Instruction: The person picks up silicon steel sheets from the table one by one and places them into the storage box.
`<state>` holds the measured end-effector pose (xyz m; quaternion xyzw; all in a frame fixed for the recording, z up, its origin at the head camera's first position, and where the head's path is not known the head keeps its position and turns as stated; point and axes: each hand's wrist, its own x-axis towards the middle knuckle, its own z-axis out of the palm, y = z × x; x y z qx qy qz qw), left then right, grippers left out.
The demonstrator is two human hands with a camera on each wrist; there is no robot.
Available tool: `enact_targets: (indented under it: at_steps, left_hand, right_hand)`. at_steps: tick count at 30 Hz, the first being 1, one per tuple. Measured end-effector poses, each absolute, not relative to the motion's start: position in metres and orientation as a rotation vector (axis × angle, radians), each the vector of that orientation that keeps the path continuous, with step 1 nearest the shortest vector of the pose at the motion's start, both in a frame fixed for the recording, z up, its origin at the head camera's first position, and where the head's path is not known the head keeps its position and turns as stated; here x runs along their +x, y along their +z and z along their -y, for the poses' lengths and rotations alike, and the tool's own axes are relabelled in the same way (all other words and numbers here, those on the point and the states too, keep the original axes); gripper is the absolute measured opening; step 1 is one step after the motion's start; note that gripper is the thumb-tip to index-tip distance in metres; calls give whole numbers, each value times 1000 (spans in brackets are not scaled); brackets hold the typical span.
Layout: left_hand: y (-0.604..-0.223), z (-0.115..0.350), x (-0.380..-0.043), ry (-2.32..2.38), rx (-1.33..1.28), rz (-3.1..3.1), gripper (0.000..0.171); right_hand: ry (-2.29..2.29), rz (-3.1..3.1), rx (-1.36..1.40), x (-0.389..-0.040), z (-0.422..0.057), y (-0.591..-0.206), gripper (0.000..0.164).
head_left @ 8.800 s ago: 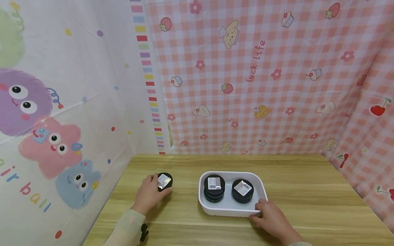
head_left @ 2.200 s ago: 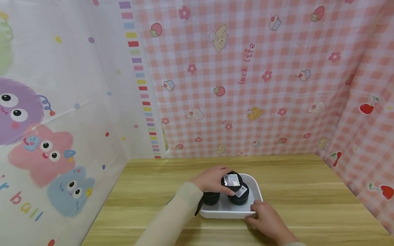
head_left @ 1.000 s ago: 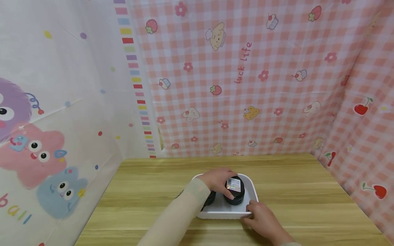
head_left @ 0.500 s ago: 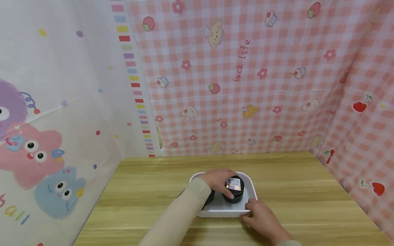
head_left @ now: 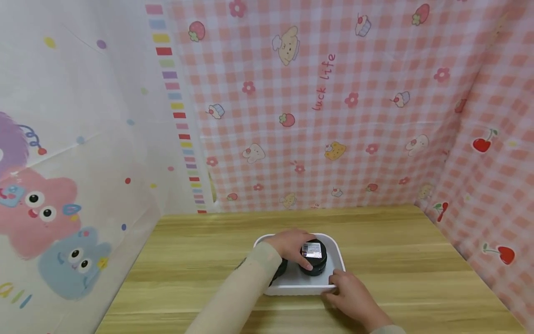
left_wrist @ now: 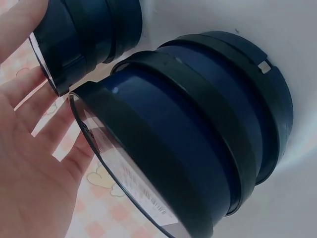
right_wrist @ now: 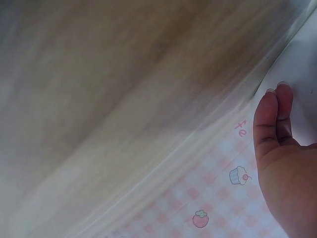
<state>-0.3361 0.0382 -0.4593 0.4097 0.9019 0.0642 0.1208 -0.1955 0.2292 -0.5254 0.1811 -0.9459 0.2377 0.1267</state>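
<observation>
A white tray (head_left: 300, 291) on the table holds two stacks of round black cases with barcode labels on top. My left hand (head_left: 288, 244) reaches into it and grips the top case (head_left: 319, 253) of the right stack, thumb in front and fingers behind. In the left wrist view, the left stack (left_wrist: 173, 124) is large and close, with the gripped stack (left_wrist: 94, 34) beyond it. From the head, my left wrist mostly hides that left stack. At the tray's front right corner, my right hand (head_left: 352, 297) pinches the rim, fingertips inside and thumb outside.
The wood-grain table (head_left: 388, 250) extends around the tray on every side. A pink checked cloth (head_left: 354, 176) hangs along the back and right. To the left hangs a white cloth (head_left: 125, 204) with cartoon figures.
My left hand has carried a case from the table left of the tray onto the right stack. Over the last second it stays there. My right hand keeps holding the rim throughout.
</observation>
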Motion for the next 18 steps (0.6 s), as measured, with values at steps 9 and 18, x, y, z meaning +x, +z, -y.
enact_targets:
  at_steps: [9, 18]
  left_hand:
    - [-451, -34, -327, 190, 1140, -2642, 90]
    - [-444, -31, -320, 286, 1047, -2618, 94]
  right_hand:
    - [698, 2774, 504, -195, -226, -524, 23]
    - [719, 2844, 450, -195, -226, -521, 20]
